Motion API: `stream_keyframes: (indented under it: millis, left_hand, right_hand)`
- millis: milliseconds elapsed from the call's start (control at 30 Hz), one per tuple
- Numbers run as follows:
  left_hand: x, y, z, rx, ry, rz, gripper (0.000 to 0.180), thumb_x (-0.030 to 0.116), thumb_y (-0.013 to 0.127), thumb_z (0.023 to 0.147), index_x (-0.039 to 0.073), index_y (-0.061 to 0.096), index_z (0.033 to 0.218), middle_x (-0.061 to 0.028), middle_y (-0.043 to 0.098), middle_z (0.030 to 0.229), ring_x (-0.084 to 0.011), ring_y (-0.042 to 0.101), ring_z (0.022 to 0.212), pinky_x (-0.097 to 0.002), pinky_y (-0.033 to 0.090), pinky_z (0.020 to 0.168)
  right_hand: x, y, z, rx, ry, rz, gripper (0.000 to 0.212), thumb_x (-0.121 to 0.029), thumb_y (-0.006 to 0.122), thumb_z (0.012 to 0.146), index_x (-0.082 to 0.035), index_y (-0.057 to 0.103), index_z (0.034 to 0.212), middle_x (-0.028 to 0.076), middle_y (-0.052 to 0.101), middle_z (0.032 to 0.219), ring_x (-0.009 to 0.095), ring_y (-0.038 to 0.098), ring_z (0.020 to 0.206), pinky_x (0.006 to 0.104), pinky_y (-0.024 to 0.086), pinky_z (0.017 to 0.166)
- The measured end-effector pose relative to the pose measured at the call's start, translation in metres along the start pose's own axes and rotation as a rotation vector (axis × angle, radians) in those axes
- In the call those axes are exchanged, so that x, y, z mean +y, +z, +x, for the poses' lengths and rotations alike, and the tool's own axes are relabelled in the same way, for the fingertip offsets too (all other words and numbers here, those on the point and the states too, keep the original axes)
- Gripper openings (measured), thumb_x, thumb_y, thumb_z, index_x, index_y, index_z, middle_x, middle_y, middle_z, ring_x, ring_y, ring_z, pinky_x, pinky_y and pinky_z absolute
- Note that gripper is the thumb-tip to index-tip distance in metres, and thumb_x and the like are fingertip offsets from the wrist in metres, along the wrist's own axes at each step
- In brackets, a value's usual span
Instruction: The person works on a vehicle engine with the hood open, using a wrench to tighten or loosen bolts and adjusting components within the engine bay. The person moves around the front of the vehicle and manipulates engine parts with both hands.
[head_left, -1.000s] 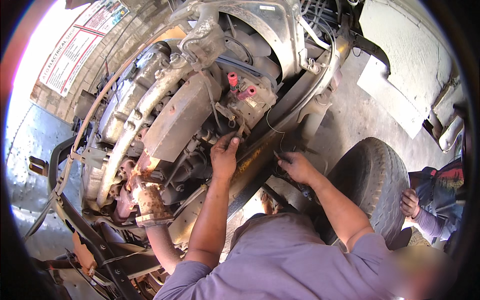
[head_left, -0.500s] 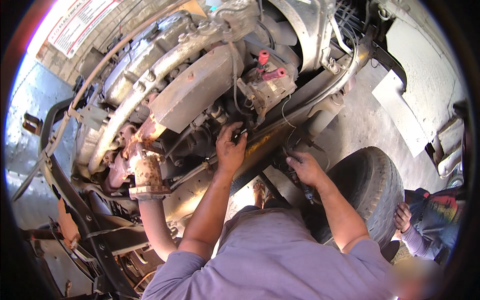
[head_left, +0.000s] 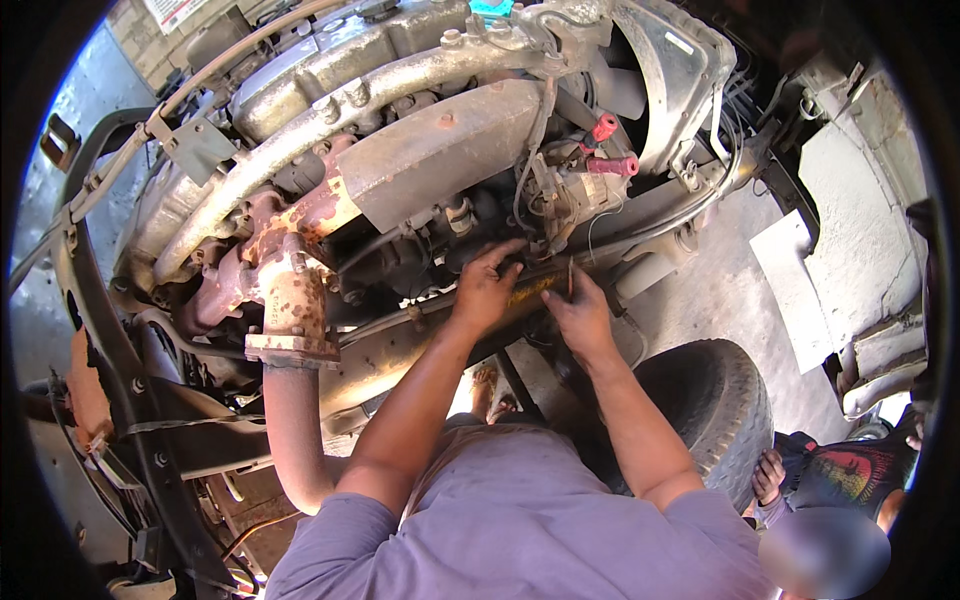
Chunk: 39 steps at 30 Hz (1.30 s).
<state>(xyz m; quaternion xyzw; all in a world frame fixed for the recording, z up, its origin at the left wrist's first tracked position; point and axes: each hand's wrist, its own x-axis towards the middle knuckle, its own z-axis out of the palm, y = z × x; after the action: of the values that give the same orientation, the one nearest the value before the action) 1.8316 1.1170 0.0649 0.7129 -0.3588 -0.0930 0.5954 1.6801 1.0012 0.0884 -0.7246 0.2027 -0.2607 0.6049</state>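
My left hand (head_left: 490, 287) reaches in at the lower side of the engine, just below an alternator-like unit (head_left: 580, 195) with two red-capped terminals. Its forefinger is stretched out and its thumb stands apart; I see nothing held. Close to its right, my right hand (head_left: 583, 318) is raised over the frame rail (head_left: 395, 365), fingers curled in toward the thumb. A thin dark sliver shows at its fingertips, too small to name. A thin wire (head_left: 592, 235) hangs from the unit toward the rail.
A rusty exhaust pipe (head_left: 293, 430) drops beside my left arm. To the right stands a tyre (head_left: 725, 410), with another person's hand (head_left: 768, 476) on it. A fan shroud (head_left: 675, 75) is at the far side, and a black frame bar (head_left: 110, 350) runs along the left.
My right hand has moved up and left, closer to my left hand and the alternator-like unit. My left hand has shifted slightly right. The view has also shifted.
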Motion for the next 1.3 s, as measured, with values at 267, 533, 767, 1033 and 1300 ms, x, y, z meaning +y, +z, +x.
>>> stream_keyframes:
  millis: [267,533,767,1033,1300]
  left_hand:
    - [-0.001,-0.022,0.035,-0.172,0.098,0.077,0.021,0.003,0.08,0.091,-0.004,0.076,0.111,-0.0163,0.075,0.112,-0.0266,0.072,0.103,-0.0357,0.055,0.093]
    - [0.006,-0.002,0.055,-0.164,-0.059,0.089,0.024,0.018,0.08,0.093,0.001,0.077,0.109,-0.019,0.076,0.108,-0.0357,0.073,0.098,-0.0416,0.056,0.086]
    - [0.01,0.001,0.044,-0.069,0.115,0.171,0.019,0.014,0.08,0.095,0.0,0.077,0.107,-0.015,0.076,0.095,-0.0278,0.072,0.087,-0.0374,0.054,0.083]
    - [0.03,-0.01,0.039,0.273,0.042,0.205,0.029,0.011,0.08,0.093,0.005,0.074,0.12,-0.0167,0.076,0.103,-0.0349,0.072,0.098,-0.0423,0.056,0.087]
    - [0.044,-0.001,0.027,-0.032,0.301,0.272,0.049,0.016,0.08,0.089,0.017,0.067,0.137,-0.0145,0.074,0.12,-0.0391,0.07,0.111,-0.0461,0.058,0.093]
  right_hand:
    - [0.02,0.028,0.044,0.059,-0.03,0.092,0.014,-0.001,0.071,0.1,0.001,0.074,0.114,0.004,0.077,0.101,0.012,0.066,0.092,0.0289,0.053,0.087]
    - [0.023,0.031,0.051,0.384,0.068,0.201,0.012,-0.008,0.068,0.103,0.0,0.073,0.112,0.005,0.075,0.1,0.015,0.063,0.088,0.0304,0.051,0.085]
    - [0.03,0.008,0.051,0.27,0.315,0.414,0.013,-0.016,0.066,0.101,-0.006,0.074,0.106,0.003,0.072,0.095,0.011,0.061,0.079,0.0313,0.05,0.06]
    - [0.039,-0.003,0.051,0.233,0.273,0.331,0.019,-0.022,0.066,0.104,-0.006,0.072,0.111,0.0,0.07,0.096,0.012,0.059,0.076,0.0293,0.049,0.057]
    - [0.023,0.006,0.042,0.141,0.226,0.259,0.02,-0.023,0.067,0.107,-0.005,0.07,0.113,0.002,0.071,0.094,0.013,0.061,0.076,0.0301,0.049,0.058]
